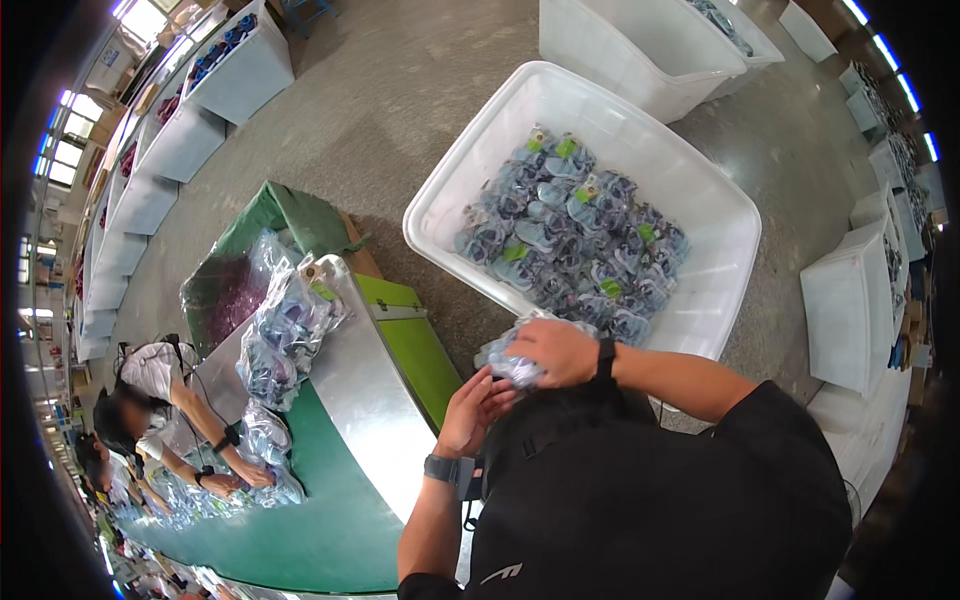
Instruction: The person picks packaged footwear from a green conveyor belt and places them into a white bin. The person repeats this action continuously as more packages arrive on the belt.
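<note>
My right hand (560,352) is closed over a clear plastic bag of light-blue shoes (497,352), held in front of my body at the near rim of a large white tub (735,300). My left hand (474,408) is just left of that bag, palm toward it, fingers partly stretched and apart. Its fingertips come close to the bag's lower edge; whether they touch it I cannot tell. Inside the tub lie many bagged blue-grey shoes (575,225), several with bright green tags. Part of the held bag is hidden under my right hand.
A metal-ended table with a green belt (330,480) runs to my left, with bagged shoes (290,325) piled on it. Beyond stands a green-lined bin (225,280). Co-workers' hands (245,475) handle bags at the belt. More white tubs (640,60) stand around.
</note>
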### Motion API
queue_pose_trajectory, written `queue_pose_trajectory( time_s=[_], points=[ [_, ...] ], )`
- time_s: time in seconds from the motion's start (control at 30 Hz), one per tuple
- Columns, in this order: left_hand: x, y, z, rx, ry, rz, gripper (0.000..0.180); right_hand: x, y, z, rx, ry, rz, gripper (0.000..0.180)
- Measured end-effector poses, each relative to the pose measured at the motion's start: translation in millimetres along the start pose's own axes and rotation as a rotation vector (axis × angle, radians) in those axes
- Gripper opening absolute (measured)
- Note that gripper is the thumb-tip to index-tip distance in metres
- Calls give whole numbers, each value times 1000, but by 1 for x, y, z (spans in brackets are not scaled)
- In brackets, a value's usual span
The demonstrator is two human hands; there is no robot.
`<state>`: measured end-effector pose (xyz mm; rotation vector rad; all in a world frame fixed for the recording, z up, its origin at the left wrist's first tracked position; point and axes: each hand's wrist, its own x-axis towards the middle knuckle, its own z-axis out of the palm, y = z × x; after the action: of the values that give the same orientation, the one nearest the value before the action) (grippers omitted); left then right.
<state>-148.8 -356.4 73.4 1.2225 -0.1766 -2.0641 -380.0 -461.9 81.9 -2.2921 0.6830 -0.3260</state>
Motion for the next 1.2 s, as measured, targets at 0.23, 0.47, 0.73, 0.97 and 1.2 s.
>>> queue_pose_trajectory(
  time_s=[0.23, 0.47, 0.73, 0.97, 1.2],
  points=[
    [-9, -29, -44, 375, 390, 247, 49, -74, 86, -31, -131, 44, 261, 49],
    [-44, -78, -105, 327, 630, 202, 44, -111, 153, -48, -416, 156, 397, 49],
    [-70, -110, -121, 315, 698, 146, 49, -136, 173, -6, -101, -181, 832, 46],
    [-76, -135, -161, 280, 796, 144, 51, -150, 183, 41, 34, -90, 677, 35],
    [-86, -132, -214, 386, 885, 262, 50, -178, 196, 83, 43, -77, 810, 34]
  ],
)
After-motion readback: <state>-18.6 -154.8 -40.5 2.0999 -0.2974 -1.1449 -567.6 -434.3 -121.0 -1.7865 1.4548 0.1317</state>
